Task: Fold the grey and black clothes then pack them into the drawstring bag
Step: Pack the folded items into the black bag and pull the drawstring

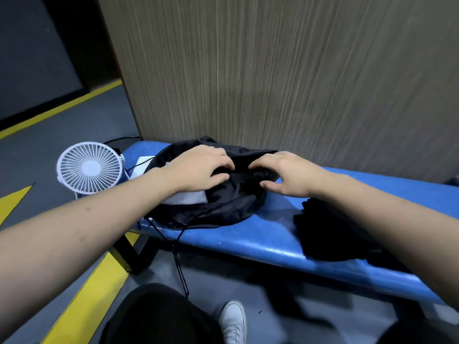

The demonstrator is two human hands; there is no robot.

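Observation:
A black drawstring bag (223,207) lies on the left part of the blue bench (260,239), its cords (178,259) hanging over the front edge. Grey cloth (186,197) shows inside the bag's opening. My left hand (198,167) and my right hand (283,172) sit on top of the bag with curled fingers, pinching its black fabric at the middle. A black garment (330,232) lies on the bench to the right, partly hidden under my right forearm.
A white desk fan (89,167) stands at the bench's left end with a cable behind it. A wood-grain panel (273,70) rises right behind the bench. Grey floor with yellow stripes (82,299) lies below, with my white shoe (232,321) near the bottom edge.

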